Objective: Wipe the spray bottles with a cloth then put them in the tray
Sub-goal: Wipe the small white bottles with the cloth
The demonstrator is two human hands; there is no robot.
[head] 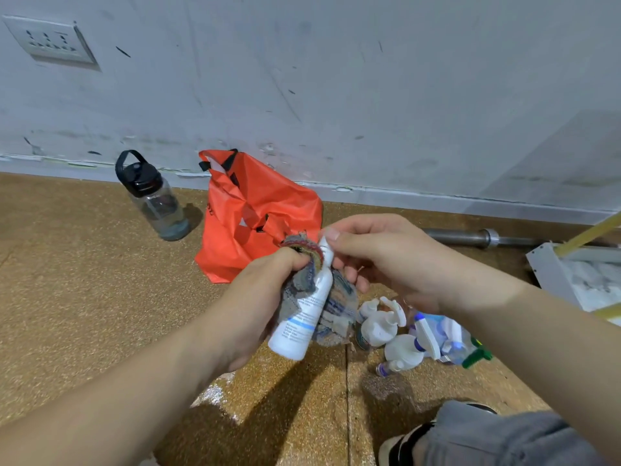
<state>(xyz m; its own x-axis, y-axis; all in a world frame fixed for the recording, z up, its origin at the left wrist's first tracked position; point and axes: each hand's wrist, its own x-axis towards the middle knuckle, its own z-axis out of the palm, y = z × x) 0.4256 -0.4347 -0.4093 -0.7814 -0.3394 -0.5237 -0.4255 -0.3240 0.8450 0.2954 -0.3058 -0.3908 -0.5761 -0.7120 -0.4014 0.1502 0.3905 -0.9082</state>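
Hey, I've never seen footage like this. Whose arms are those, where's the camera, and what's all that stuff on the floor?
There is no machine here. One camera worn on a person's head looks down at their own bare arms. The left hand grips a patchy cloth against a white spray bottle, and the right hand pinches the bottle's top. On the brown floor are a heap of spray bottles, an orange bag, a water bottle and a white tray at the right edge.
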